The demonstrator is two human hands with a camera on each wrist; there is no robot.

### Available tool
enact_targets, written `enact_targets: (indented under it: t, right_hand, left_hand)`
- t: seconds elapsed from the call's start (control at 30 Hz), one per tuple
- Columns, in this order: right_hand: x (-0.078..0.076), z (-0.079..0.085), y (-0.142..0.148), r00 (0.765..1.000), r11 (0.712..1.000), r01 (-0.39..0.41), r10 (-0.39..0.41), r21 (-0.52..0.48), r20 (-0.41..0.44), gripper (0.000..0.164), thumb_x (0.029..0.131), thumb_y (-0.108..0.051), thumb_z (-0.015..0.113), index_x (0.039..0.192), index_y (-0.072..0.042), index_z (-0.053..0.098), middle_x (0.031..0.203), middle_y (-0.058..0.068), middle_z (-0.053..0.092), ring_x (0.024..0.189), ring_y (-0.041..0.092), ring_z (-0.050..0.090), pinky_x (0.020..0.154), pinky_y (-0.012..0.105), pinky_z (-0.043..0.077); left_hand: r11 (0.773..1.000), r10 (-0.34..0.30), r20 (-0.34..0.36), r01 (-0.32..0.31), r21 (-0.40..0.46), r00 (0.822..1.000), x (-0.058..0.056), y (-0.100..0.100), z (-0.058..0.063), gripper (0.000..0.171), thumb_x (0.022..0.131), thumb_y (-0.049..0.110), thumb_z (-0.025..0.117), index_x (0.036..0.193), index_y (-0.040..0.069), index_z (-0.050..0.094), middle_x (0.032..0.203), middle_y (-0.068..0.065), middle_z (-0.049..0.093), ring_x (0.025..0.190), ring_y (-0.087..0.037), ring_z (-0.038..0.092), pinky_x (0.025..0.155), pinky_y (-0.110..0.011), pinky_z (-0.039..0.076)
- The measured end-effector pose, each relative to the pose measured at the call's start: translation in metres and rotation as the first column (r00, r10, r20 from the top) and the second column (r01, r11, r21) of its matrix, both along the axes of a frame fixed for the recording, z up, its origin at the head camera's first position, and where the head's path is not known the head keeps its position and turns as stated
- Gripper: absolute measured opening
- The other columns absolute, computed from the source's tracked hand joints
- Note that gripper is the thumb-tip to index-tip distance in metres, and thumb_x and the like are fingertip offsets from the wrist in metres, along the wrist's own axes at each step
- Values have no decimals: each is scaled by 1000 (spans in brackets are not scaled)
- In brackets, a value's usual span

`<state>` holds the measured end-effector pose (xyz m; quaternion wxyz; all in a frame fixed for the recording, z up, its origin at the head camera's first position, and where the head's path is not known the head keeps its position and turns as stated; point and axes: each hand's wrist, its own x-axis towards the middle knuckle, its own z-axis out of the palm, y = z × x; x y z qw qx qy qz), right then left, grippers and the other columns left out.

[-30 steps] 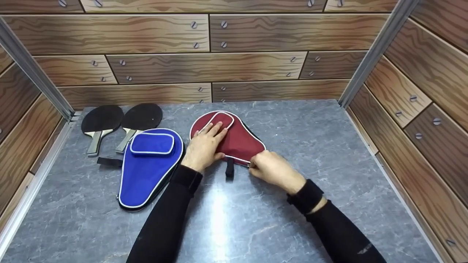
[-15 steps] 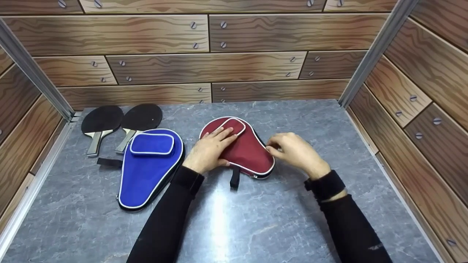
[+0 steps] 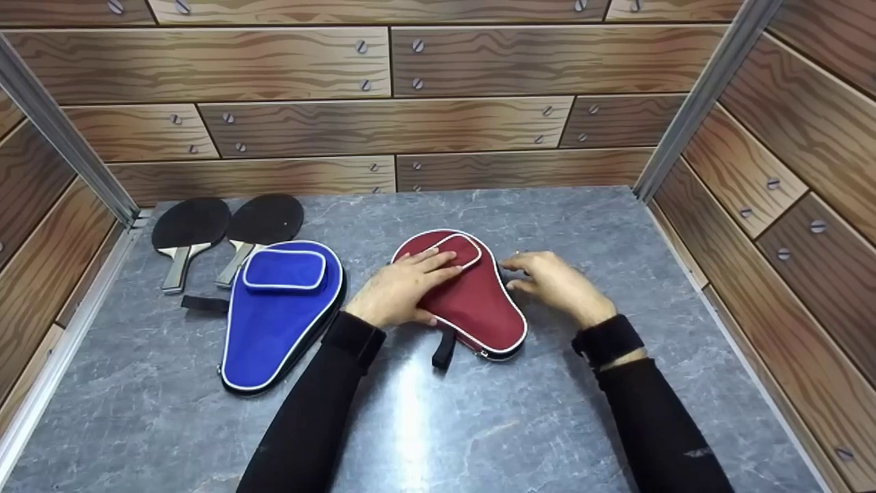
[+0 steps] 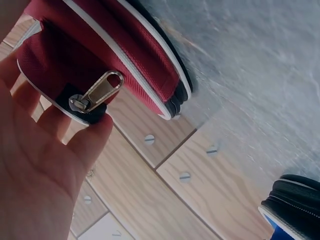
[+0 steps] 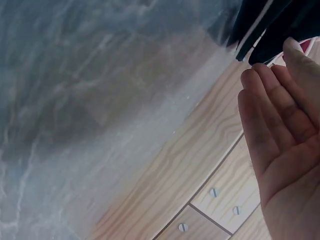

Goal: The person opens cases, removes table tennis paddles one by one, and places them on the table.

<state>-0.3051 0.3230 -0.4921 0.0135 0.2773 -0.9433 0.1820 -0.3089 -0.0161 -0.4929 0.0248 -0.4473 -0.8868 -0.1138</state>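
Observation:
My left hand (image 3: 400, 286) rests on the red table tennis bat case (image 3: 482, 308), its fingers over the front pocket (image 3: 469, 246) and its thumb at the near left edge. In the left wrist view, a metal zip pull (image 4: 102, 92) hangs close to that thumb. At the case's right side, my right hand (image 3: 558, 284) has its fingers loosely extended. The right wrist view has its thumb against or just in front of the dark case side (image 5: 280, 30); contact is hard to tell. Another zip pull (image 3: 482, 353) sits at the case's narrow end.
A blue bat case (image 3: 277, 329) lies left of the left hand, its black strap (image 3: 205, 302) pointing left. Behind it are two black table tennis bats, one bat (image 3: 191, 224) left of the other bat (image 3: 267, 218). Wood-patterned walls (image 3: 479, 68) enclose the grey tabletop (image 3: 616, 411).
The red case has shifted right and nearer, turning slightly, with my left hand still on it. My right hand has left the narrow end and moved up along the right side.

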Motion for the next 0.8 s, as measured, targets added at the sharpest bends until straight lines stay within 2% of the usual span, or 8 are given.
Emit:
enact_targets:
  t: [0.2,0.23,0.33,0.43,0.47,0.5,0.63,0.8]
  right_hand:
    - [-2,-6,-2,999,997,-45,46,-56,11,39,105,-7,83,142,4,80,137,26,85,129,48,82,116,63,65]
    - [-8,-17,4,997,993,-76,76,-88,0,38,107,-13,83,143,1,81,136,22,86,128,43,83,116,58,67]
    - [-8,-19,1,996,990,-93,91,-105,-23,37,107,-16,84,140,0,83,132,21,88,124,41,85,111,56,69]
    - [-8,-20,-3,997,992,-73,71,-108,-16,37,107,-19,84,139,1,84,131,21,88,123,41,86,111,56,69]
    - [-1,-11,-10,999,996,-43,42,-83,-7,36,106,-15,84,137,3,83,130,24,87,122,45,85,110,61,69]
    - [-1,-12,-11,999,996,-32,32,-81,3,36,106,-15,84,138,3,83,130,24,87,123,45,85,110,60,69]
    - [0,-13,-16,999,998,-7,10,-69,48,37,108,-17,83,139,3,83,132,22,87,125,41,85,111,58,69]
    - [3,-11,-20,994,998,4,4,-67,112,37,109,-17,83,141,2,83,135,21,87,128,38,85,113,57,69]
  left_hand:
    - [999,-36,7,36,-4,999,-1,-2,1,99,93,36,99,178,16,53,190,-12,44,179,-41,39,145,-63,39]
    - [999,-41,6,42,-4,999,-1,-3,1,98,93,34,98,177,15,53,190,-12,44,179,-41,39,145,-64,38]
    - [999,-51,-12,50,-17,999,-2,-3,1,94,94,29,97,176,14,54,190,-12,45,179,-40,39,145,-67,37]
    - [998,-50,-71,47,-46,996,-4,-3,1,93,92,26,97,175,15,57,188,-11,48,178,-39,42,145,-67,38]
    - [997,-47,-99,41,-59,994,-4,-3,0,93,90,26,97,174,15,58,187,-10,49,177,-39,44,144,-67,39]
    - [997,-43,-127,35,-70,991,-4,-4,1,93,89,26,98,174,16,59,187,-9,51,176,-38,46,143,-67,41]
    - [994,-7,-207,-16,-110,978,0,-5,5,92,88,25,100,171,19,62,184,-7,54,173,-35,51,141,-64,45]
    - [987,20,-159,-45,-155,987,12,3,21,76,98,26,92,168,21,66,183,-5,57,173,-31,51,144,-59,42]
